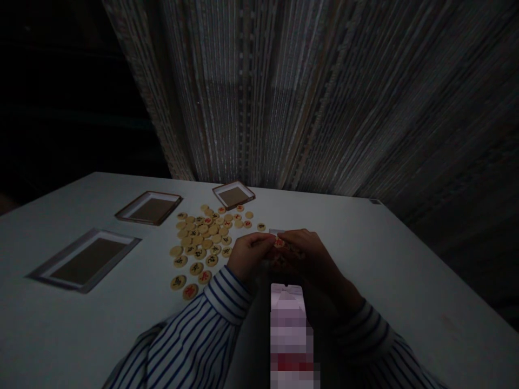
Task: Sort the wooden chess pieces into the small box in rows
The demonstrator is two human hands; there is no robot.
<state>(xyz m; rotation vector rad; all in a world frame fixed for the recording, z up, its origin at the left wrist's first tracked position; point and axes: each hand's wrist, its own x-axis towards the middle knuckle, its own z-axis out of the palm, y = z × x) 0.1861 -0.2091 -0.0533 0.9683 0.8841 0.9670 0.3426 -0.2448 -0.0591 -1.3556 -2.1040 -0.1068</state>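
Note:
My left hand [250, 253] and my right hand [310, 254] meet near the table's front edge. Fingers of both are closed at the sides of a round xiangqi piece [279, 242] with a red character. Below it, more pieces with red marks show dimly between my hands, in deep shadow; what they rest in is hidden. A pale edge [277, 231] shows just beyond my fingertips. To the left of my left hand lies a loose spread of wooden xiangqi pieces [207, 243], some with black or red characters up, others blank side up.
A lit phone [286, 308] is below my hands, close to my body. Three shallow, open box parts stand on the white table [405, 259]: a pale one [135, 241] at left, a brown-rimmed one [180, 201] behind it, another [217, 189] at the back. A striped string curtain [259, 97] hangs behind.

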